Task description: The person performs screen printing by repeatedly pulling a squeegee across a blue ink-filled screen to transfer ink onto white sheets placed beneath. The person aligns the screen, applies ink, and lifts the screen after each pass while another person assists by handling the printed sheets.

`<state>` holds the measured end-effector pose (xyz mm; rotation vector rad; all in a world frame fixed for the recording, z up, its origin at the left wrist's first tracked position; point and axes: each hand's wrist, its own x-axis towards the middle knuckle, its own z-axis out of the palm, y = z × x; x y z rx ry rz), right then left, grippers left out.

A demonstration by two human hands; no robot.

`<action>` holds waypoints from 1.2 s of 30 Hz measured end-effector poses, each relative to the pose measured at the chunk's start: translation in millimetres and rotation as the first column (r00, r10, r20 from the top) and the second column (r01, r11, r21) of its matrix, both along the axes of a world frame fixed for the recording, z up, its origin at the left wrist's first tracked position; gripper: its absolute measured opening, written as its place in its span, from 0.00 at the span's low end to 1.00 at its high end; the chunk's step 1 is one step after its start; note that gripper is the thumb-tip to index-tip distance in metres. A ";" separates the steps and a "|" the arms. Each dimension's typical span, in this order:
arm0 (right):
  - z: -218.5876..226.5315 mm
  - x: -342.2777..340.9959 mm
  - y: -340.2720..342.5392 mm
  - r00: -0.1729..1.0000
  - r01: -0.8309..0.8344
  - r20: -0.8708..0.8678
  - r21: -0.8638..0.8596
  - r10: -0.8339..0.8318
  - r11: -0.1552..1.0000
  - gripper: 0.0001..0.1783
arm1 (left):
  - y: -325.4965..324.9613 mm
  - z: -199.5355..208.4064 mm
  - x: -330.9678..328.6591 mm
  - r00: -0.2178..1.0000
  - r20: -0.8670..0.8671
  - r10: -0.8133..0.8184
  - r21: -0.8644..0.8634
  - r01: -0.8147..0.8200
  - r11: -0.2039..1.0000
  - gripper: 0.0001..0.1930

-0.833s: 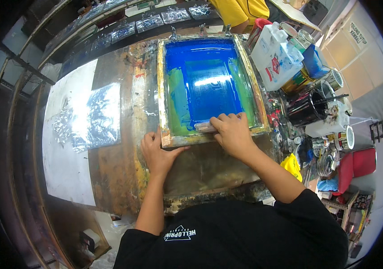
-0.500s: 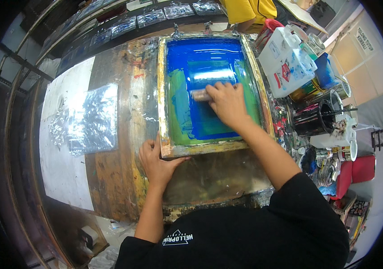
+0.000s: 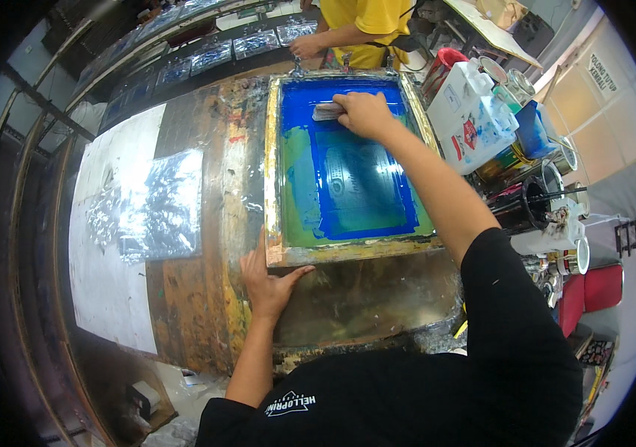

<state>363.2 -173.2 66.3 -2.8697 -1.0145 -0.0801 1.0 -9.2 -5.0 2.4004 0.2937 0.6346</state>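
Observation:
A wooden-framed printing screen (image 3: 274, 171) lies before me, its mesh coated with blue ink over green. Near the far end of the mesh, my right hand (image 3: 366, 115) is closed around a squeegee (image 3: 325, 112), its blade hidden against the ink. Below that, a rectangular design area (image 3: 362, 182) shows through a thin film of ink. My left hand (image 3: 267, 287) rests at the screen's near left corner, thumb along the front edge and fingers spread along the left side. It is open, touching the frame rather than wrapped round it.
Clear plastic bags (image 3: 161, 205) lie on a white sheet (image 3: 113, 290) to the left. Ink cans, a white jug (image 3: 470, 115) and a black pot (image 3: 519, 205) crowd the right side. Across the table stands a person in yellow (image 3: 366, 26), beside a rack (image 3: 232, 48) holding several bagged pieces.
My right hand has moved the squeegee away from me to the far end of the screen, uncovering the design area. My left hand stays at the corner. The person in yellow has shifted left.

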 end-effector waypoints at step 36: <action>227.5 -136.6 -31.0 0.938 -0.121 0.345 0.354 -0.009 0.927 0.39 | -62.9 1.0 52.7 0.940 -0.339 0.037 0.109 0.000 0.994 0.39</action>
